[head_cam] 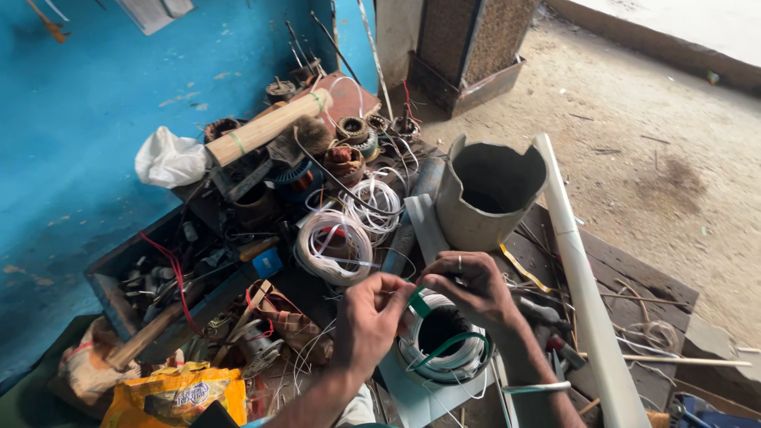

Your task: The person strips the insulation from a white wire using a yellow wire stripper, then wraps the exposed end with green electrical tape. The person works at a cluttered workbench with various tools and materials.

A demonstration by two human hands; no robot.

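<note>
From my feed: left hand (pixel 369 313) and right hand (pixel 468 284) both pinching green strip (pixel 418 303) just above white wire coil (pixel 445 341) on cluttered bench. Strip looks light, floppy, maybe slick; I'd grip near ends. Coil springy, light.

Single view only, head cam, so no 2nd view to overlap w/. Looks steeply down and fwd from above the person's own forearms, which enter at 6 o'clock. Close range: left hand (pixel 371 317) and right hand (pixel 468 287) sit just below centre, near the lens. Cluttered workbench (pixel 610 261) fills the centre and 9 o'clock, blue wall (pixel 87 103) at 10-11 o'clock, sandy floor (pixel 658 135) at 1-3 o'clock, farther off.
</note>
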